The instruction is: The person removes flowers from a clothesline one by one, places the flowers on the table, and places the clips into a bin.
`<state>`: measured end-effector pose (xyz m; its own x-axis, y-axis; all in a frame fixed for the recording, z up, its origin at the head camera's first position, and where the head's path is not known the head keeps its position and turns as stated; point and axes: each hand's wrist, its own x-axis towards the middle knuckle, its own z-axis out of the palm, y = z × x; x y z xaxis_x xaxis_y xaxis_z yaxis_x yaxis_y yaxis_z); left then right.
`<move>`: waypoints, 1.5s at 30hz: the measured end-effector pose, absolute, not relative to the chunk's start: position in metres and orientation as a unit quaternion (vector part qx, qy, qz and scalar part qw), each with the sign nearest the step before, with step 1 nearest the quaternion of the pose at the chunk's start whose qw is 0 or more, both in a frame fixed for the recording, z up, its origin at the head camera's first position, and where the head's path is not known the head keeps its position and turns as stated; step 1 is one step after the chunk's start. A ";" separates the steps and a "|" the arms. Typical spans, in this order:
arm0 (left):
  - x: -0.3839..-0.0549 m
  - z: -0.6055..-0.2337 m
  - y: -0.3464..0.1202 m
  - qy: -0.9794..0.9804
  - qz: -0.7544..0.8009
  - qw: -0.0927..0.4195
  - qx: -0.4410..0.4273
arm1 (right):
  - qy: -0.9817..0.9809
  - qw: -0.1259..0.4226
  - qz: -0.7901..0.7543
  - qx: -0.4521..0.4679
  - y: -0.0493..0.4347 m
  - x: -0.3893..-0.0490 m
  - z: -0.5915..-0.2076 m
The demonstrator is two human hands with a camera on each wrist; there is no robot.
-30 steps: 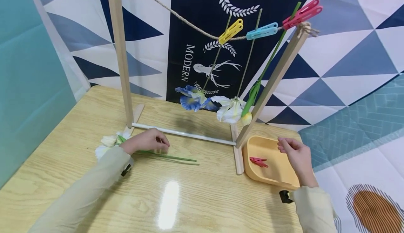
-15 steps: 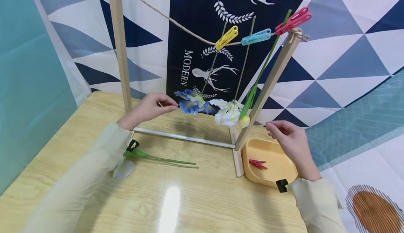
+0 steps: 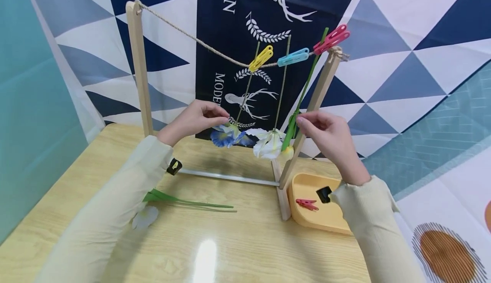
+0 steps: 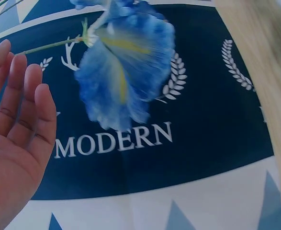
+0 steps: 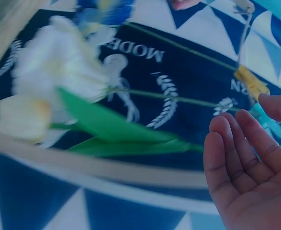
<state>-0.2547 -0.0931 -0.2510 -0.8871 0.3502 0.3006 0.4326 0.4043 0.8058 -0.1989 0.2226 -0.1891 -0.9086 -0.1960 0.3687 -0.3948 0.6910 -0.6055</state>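
Three artificial flowers hang heads down from a rope. A yellow clothespin (image 3: 261, 59) is at the stem of the blue iris-like flower (image 3: 223, 138), a light-blue clothespin (image 3: 293, 57) at that of the white one (image 3: 267, 145). A red clothespin (image 3: 331, 39) grips the pale yellow tulip's (image 3: 287, 152) stem. My left hand (image 3: 197, 119) is beside the blue flower, fingers loosely bent, fingertips close to its stem; contact cannot be told. By the tulip's green leaves is my right hand (image 3: 326, 136), its fingers slightly bent in the right wrist view and holding nothing.
The rope (image 3: 192, 37) runs between two wooden posts (image 3: 140, 70), joined low by a white rod (image 3: 230, 176). A yellow bin (image 3: 326, 225) with a red clothespin (image 3: 307, 204) stands at right. White flowers (image 3: 145, 217) with green stems (image 3: 192, 203) lie on the table (image 3: 165, 249), partly under my left sleeve.
My left hand has risen from the stems on the table to the hanging blue flower. My right hand has moved up and left from over the bin to the tulip. The view has shifted.
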 end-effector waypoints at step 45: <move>-0.283 -0.221 -0.051 -0.801 -0.547 0.067 -0.234 | -0.939 0.032 0.315 0.134 0.122 -0.245 -0.076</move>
